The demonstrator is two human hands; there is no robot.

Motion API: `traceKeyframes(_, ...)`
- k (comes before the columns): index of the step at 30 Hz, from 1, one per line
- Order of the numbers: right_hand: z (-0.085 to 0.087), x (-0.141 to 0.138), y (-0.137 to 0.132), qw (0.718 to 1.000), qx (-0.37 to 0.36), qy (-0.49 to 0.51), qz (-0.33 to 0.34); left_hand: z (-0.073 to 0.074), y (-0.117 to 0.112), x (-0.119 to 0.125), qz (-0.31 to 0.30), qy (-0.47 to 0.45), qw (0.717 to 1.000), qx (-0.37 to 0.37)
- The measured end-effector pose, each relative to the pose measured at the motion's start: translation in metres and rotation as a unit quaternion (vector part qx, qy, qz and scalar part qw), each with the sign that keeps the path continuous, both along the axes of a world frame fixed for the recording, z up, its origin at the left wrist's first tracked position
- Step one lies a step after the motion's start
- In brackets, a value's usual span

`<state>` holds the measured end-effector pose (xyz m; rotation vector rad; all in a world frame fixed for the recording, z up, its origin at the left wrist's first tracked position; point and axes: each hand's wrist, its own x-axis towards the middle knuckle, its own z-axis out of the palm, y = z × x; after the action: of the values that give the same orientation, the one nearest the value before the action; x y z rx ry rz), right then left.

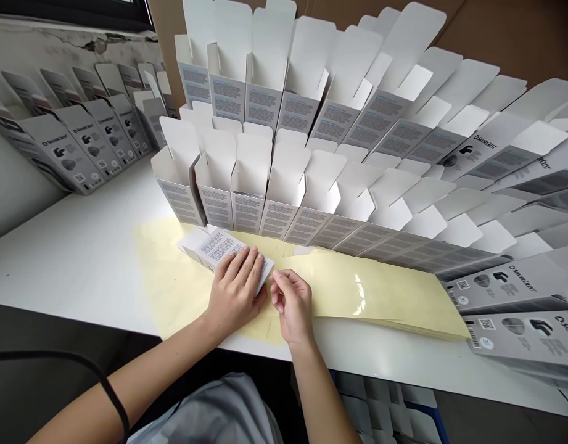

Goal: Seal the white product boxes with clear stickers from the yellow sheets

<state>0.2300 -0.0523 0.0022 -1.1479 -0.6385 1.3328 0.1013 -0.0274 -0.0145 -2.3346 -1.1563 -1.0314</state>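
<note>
My left hand [237, 287] lies over a small white printed carton [218, 245] and holds it down on its side, thumb by the near end. The carton's flaps stick out open at its far left end. Close to the near right end, my right hand [292, 302] has its thumb and fingertips pinched together; whether something small is between them cannot be made out. Under both hands is a yellow sheet [166, 271]. Beside my right hand lies a stack of glossy yellow sheets [395, 290], with shiny marks near its middle.
Rows of upright cartons [284, 213] with raised flaps line the back of the white table [71, 246]. More cartons [524, 336] stand at the right, others [94, 145] at the back left. A black cable [94, 370] crosses the lower left. Below the table edge is a blue-edged container [434, 416].
</note>
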Motion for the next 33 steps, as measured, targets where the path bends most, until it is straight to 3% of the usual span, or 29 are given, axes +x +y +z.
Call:
traceKeyframes(16, -0.008, -0.002, -0.001, 1.0, 0.015, -0.019, -0.001, 0.0, 0.0, -0.001, 0.002, -0.001, 1.0, -0.002)
traceKeyframes(28, -0.01, -0.005, 0.0, 0.99, 0.027, -0.134, -0.019, 0.0, 0.0, -0.002, 0.002, 0.004, 1.0, 0.004)
traceKeyframes(33, -0.002, 0.0, 0.002, 0.973, 0.016, -0.23, 0.017, -0.001, 0.0, -0.002, 0.003, 0.004, 1.0, 0.002)
